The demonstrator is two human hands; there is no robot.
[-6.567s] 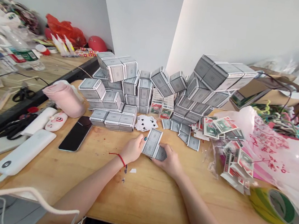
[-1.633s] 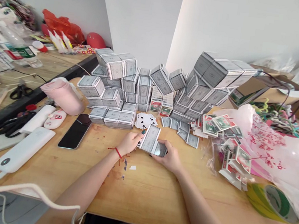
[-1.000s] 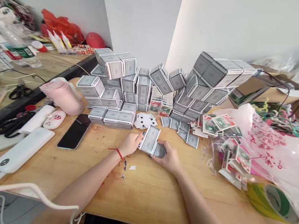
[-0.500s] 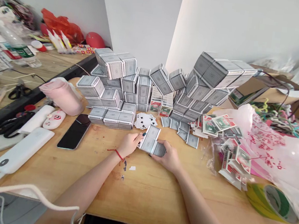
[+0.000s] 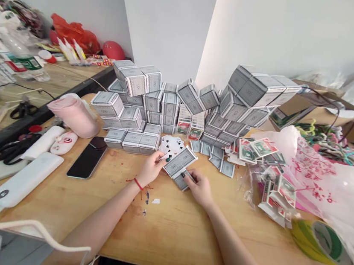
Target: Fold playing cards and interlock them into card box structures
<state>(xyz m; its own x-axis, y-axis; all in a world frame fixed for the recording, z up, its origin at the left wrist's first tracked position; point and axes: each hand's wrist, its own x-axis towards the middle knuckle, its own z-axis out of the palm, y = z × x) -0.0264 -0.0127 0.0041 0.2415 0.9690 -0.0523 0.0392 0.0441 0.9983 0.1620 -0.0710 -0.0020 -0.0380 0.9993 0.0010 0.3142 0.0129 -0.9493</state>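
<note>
My left hand (image 5: 152,170) pinches the upper left side of some grey-backed playing cards (image 5: 180,161), held tilted above the table. At their lower right, my right hand (image 5: 200,189) has its thumb on a grey card back, its other fingers partly hidden. The cards in my two hands overlap, so I cannot tell how many there are. Just behind, spades lie face up in a fanned pile of cards (image 5: 168,143). Grey-backed loose cards (image 5: 216,155) lie face down to the right of it. Large folded blocks of cards (image 5: 140,137) are stacked across the back.
On the left are a black phone (image 5: 87,157), a white power bank (image 5: 25,179) and a pink roll (image 5: 74,114). To the right sit opened card boxes (image 5: 281,192), a patterned plastic bag (image 5: 317,171) and a roll of yellow-green tape (image 5: 321,241). A white cable (image 5: 33,225) crosses the front left.
The held cards have turned clockwise and now slant up to the right. My right thumb has come over onto the card back. The stacks behind stay put.
</note>
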